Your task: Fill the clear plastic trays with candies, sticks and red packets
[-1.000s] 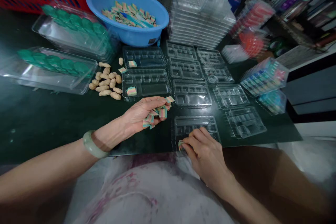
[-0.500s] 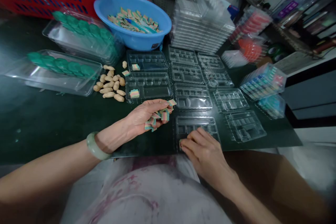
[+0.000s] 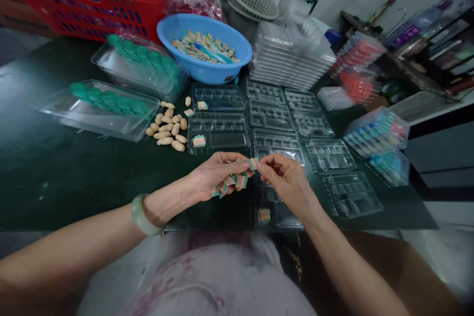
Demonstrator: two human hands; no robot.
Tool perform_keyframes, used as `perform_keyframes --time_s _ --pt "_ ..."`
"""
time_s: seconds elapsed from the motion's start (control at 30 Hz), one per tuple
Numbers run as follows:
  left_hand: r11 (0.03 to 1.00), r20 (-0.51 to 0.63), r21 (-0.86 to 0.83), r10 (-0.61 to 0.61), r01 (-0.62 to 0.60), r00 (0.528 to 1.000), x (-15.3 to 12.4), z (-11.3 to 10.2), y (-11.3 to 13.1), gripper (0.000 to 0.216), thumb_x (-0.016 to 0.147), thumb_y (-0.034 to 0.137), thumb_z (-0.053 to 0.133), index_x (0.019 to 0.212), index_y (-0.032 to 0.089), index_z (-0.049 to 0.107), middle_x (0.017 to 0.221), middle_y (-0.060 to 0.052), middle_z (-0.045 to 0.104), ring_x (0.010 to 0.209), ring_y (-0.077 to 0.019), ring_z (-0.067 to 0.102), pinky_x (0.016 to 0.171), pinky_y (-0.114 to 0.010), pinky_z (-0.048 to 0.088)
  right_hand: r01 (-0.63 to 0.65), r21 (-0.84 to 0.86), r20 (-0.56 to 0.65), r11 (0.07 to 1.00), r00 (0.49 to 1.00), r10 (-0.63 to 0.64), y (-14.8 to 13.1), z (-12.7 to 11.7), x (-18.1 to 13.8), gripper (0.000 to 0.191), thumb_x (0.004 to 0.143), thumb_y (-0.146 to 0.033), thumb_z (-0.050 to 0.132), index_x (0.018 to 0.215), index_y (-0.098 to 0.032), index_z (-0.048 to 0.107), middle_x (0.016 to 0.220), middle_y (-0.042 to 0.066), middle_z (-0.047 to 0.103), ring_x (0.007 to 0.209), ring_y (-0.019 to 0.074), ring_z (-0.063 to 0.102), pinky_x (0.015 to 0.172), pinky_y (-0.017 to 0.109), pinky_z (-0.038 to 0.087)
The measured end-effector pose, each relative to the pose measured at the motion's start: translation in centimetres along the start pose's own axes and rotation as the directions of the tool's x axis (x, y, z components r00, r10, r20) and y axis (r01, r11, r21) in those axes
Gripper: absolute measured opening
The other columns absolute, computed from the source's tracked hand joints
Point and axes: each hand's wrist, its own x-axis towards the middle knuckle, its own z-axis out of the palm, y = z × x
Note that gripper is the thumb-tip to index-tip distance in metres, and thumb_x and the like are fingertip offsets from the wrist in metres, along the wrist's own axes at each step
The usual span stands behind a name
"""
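Observation:
My left hand [image 3: 215,177] is cupped around a bunch of rainbow-striped candy pieces [image 3: 237,180] just above the dark table. My right hand [image 3: 287,180] has come up beside it, and its fingertips pinch one striped piece [image 3: 254,163] at the left hand's thumb. Below my right hand lies a clear compartment tray [image 3: 281,215] with one striped piece [image 3: 264,216] in its near-left cell. Several more clear trays [image 3: 218,133] lie in rows behind; two of them hold a striped piece [image 3: 199,140] each.
A blue bowl [image 3: 205,66] of striped candy stands at the back, beside a stack of clear trays [image 3: 289,54]. Peanuts [image 3: 166,128] lie left of the trays. Clear boxes with green pieces [image 3: 107,103], a red basket [image 3: 85,5] and filled candy packs [image 3: 374,131] ring the table.
My right hand has lifted off the nearest tray, leaving a striped piece in it, and moved up to my left hand. The camera has tilted up.

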Motion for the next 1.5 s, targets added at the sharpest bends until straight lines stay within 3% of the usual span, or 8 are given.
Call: perform_keyframes --time_s 0.23,0.37,0.5,0.73,1.07,1.23,1.33,1.5 --pt "0.998 -0.016 -0.053 -0.016 0.015 1.000 0.5 -0.4 -0.5 0.031 0.082 0.044 0.049 0.081 0.015 0.062 0.053 -0.003 0.057 0.035 -0.0060 0.041 0.033 -0.016 0.028 -0.147 0.291 0.062 0.945 0.989 0.135 0.0 -0.2 0.2 0.022 0.077 -0.036 0.061 0.069 -0.017 0.054 0.053 -0.005 0.047 0.045 0.0064 0.036 0.042 0.019 0.026" --pt "0.999 -0.070 -0.040 -0.011 0.008 0.997 0.7 -0.4 -0.5 0.029 0.080 0.042 0.051 0.088 0.016 0.062 0.054 -0.003 0.059 0.035 -0.0070 0.041 0.032 -0.016 0.027 -0.188 0.206 0.113 0.960 0.979 0.168 -0.2 0.4 0.8 0.024 0.073 -0.036 0.064 0.065 -0.016 0.054 0.051 -0.005 0.044 0.044 0.0061 0.035 0.041 0.020 0.025" --pt "1.000 -0.128 -0.008 -0.002 0.001 0.992 0.6 0.0 -0.2 0.028 0.080 0.040 0.052 0.095 0.018 0.059 0.051 -0.001 0.057 0.034 -0.0073 0.041 0.033 -0.016 0.026 -0.110 0.031 0.030 0.993 0.994 0.109 0.0 1.1 1.3 0.021 0.071 -0.033 0.065 0.066 -0.015 0.054 0.056 -0.004 0.049 0.050 0.0074 0.041 0.045 0.020 0.031" --pt "1.000 -0.186 -0.011 -0.022 0.020 0.982 0.6 0.0 -0.3 0.033 0.079 0.042 0.054 0.101 0.018 0.055 0.051 -0.001 0.057 0.036 -0.0086 0.044 0.033 -0.016 0.027 0.023 -0.152 0.024 0.988 1.000 -0.020 0.6 1.6 1.2 0.011 0.078 -0.026 0.057 0.077 -0.016 0.061 0.064 -0.001 0.055 0.057 0.0105 0.048 0.054 0.023 0.037" --pt "0.979 -0.128 -0.198 -0.082 0.056 0.988 0.8 -0.4 -0.3 0.036 0.081 0.048 0.049 0.079 0.014 0.061 0.053 -0.003 0.056 0.039 -0.0097 0.047 0.032 -0.018 0.029 -0.014 0.106 -0.055 0.994 0.998 0.020 0.3 0.0 1.5 0.016 0.078 -0.032 0.061 0.077 -0.016 0.060 0.066 -0.001 0.056 0.057 0.0090 0.046 0.055 0.022 0.037" --pt "0.967 -0.125 -0.243 -0.103 0.070 0.987 1.0 -0.6 -0.6 0.042 0.079 0.054 0.047 0.076 0.014 0.061 0.052 -0.004 0.058 0.036 -0.0103 0.045 0.033 -0.020 0.029 -0.042 0.146 0.079 0.988 0.996 0.030 -0.8 0.5 1.8 0.015 0.076 -0.030 0.062 0.075 -0.016 0.060 0.064 -0.002 0.056 0.056 0.0086 0.047 0.055 0.022 0.038" --pt "0.981 -0.142 -0.170 -0.114 0.089 0.983 1.1 -0.6 -0.6 0.049 0.078 0.058 0.045 0.062 0.013 0.058 0.048 -0.007 0.057 0.032 -0.0107 0.043 0.032 -0.021 0.027 -0.013 0.034 0.123 0.999 0.992 0.008 -1.2 1.4 2.1 0.014 0.076 -0.028 0.060 0.073 -0.015 0.058 0.065 0.000 0.056 0.058 0.0105 0.050 0.055 0.023 0.038" --pt "0.994 -0.142 -0.084 -0.087 0.075 0.986 1.0 -0.6 -0.9 0.056 0.077 0.062 0.042 0.060 0.012 0.058 0.046 -0.007 0.057 0.031 -0.0104 0.043 0.032 -0.021 0.027 0.084 -0.272 0.051 0.959 0.996 -0.072 -0.9 1.9 2.4 0.006 0.077 -0.024 0.057 0.076 -0.018 0.056 0.059 -0.004 0.051 0.053 0.0097 0.046 0.050 0.021 0.034"
